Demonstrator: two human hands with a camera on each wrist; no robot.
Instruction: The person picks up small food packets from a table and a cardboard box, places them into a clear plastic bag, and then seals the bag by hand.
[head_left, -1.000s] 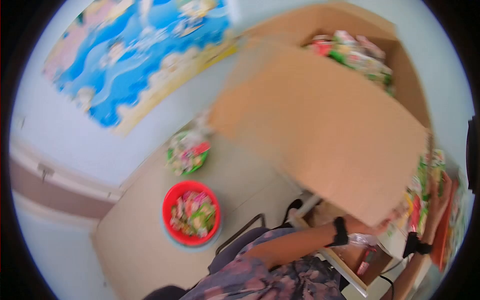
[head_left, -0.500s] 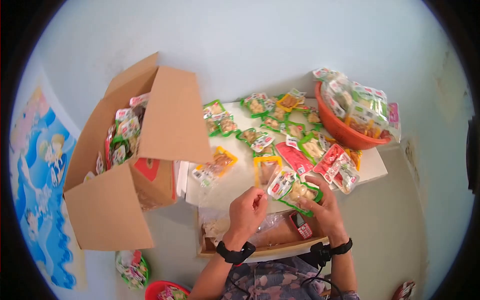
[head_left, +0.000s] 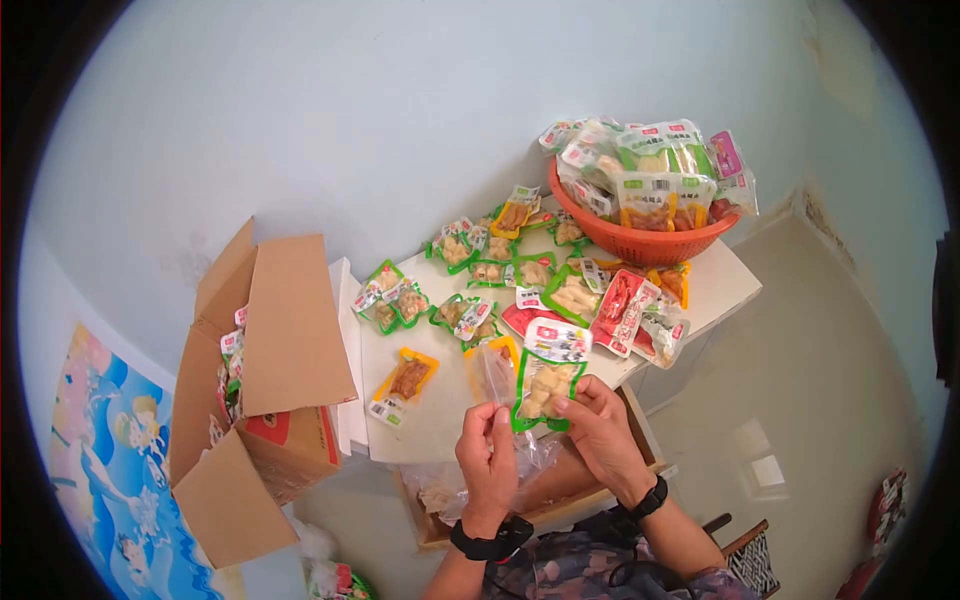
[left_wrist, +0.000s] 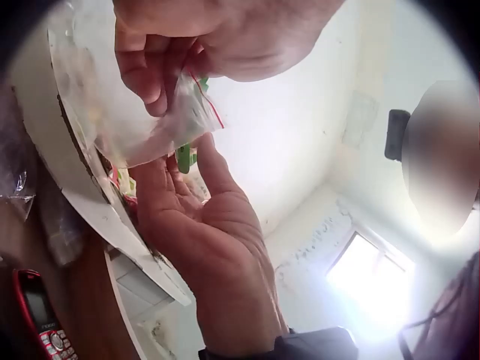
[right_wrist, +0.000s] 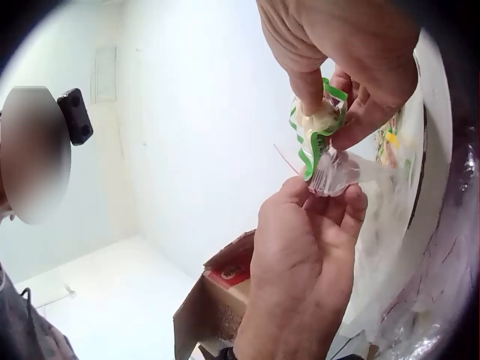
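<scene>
My right hand [head_left: 605, 435] pinches a green-edged snack packet [head_left: 550, 375] by its lower side. The packet is upright, pale lumps showing through its clear window. Beside it, my left hand [head_left: 487, 460] holds a clear plastic zip bag [left_wrist: 196, 116] with a red line along its mouth, thumb and fingers curled on it. In the right wrist view, the packet's lower end overlaps the clear bag between both hands. Just beyond the hands, a yellow-edged packet [head_left: 505, 352] lies on the white table [head_left: 440, 430], partly behind clear plastic.
Several green-edged packets [head_left: 455, 245] and red packets [head_left: 622, 310] lie on the table. An orange basket [head_left: 640, 240] heaped with packets stands back right. An open cardboard box [head_left: 300, 330] is at left. Below the hands, an open drawer [head_left: 575, 480] holds clear plastic; a red phone [left_wrist: 43, 319] lies there.
The view has swung from the floor and box to the table. Since half a second ago, my right hand has turned the packet upright, and my left hand has come close beside it.
</scene>
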